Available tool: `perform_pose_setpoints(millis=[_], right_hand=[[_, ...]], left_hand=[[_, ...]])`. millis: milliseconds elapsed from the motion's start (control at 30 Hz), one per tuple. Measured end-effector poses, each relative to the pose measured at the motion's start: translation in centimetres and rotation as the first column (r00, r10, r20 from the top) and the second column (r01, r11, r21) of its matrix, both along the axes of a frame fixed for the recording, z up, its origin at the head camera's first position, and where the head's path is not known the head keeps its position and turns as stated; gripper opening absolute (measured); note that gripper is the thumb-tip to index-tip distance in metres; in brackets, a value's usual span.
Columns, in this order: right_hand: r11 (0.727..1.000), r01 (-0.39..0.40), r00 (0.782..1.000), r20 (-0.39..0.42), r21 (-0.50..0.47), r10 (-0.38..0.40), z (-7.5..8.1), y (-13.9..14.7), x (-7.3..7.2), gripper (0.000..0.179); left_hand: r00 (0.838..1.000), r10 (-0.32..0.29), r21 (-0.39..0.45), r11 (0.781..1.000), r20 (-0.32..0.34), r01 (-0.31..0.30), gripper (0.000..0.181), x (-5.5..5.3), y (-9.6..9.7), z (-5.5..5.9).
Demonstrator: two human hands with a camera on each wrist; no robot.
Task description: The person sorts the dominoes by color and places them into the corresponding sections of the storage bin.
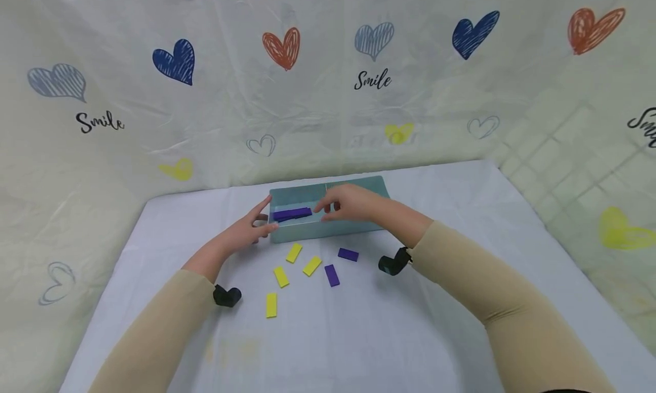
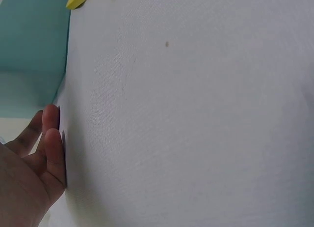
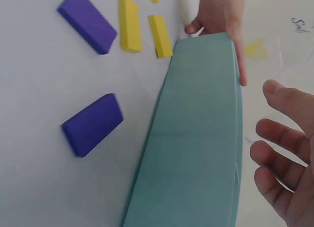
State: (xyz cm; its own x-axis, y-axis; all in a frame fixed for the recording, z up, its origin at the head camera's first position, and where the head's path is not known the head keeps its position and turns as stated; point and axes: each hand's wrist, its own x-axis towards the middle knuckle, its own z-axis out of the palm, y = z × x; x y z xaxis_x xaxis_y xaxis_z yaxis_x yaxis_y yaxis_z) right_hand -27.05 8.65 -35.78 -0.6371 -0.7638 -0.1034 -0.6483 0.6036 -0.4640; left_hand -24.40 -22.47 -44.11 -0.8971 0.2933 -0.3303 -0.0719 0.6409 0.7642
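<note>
A shallow teal box (image 1: 328,231) with a divider stands toward the back of the white table. Several purple blocks (image 1: 292,213) lie in its left compartment. My left hand (image 1: 245,232) touches the box's left end, index finger stretched toward the back corner and thumb near the front corner. Over the middle of the box is my right hand (image 1: 353,202), fingers loosely bent and spread, with nothing between them in the right wrist view. On the table in front lie two purple blocks (image 1: 348,254) and several yellow blocks (image 1: 312,266).
White cloth covers the table (image 1: 359,336). Behind it hangs a pale sheet (image 1: 318,102) printed with hearts and "Smile". Black wrist cameras show below each forearm, the left camera (image 1: 227,296) close to the tabletop.
</note>
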Motion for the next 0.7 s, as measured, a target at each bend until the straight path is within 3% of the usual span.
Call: perform_pose_setpoints(millis=[200, 433, 700], right_hand=[[1.000, -0.014, 0.999, -0.031, 0.000, 0.014, -0.7, 2.6, 1.8, 0.026], [1.000, -0.004, 1.000, -0.015, -0.019, 0.003, -1.6, 5.2, 3.9, 0.025], [1.000, 0.019, 1.000, -0.012, 0.018, -0.019, -2.6, 6.2, 4.9, 0.031]], left_hand=[[1.000, 0.003, -0.001, 1.000, 0.004, -0.003, 0.083, 0.1, 0.1, 0.0], [1.000, 0.004, 0.002, 1.000, 0.004, -0.004, 0.083, 0.1, 0.0, -0.1], [1.000, -0.001, -0.002, 1.000, 0.008, 0.001, 0.082, 0.0, -0.2, -0.1]])
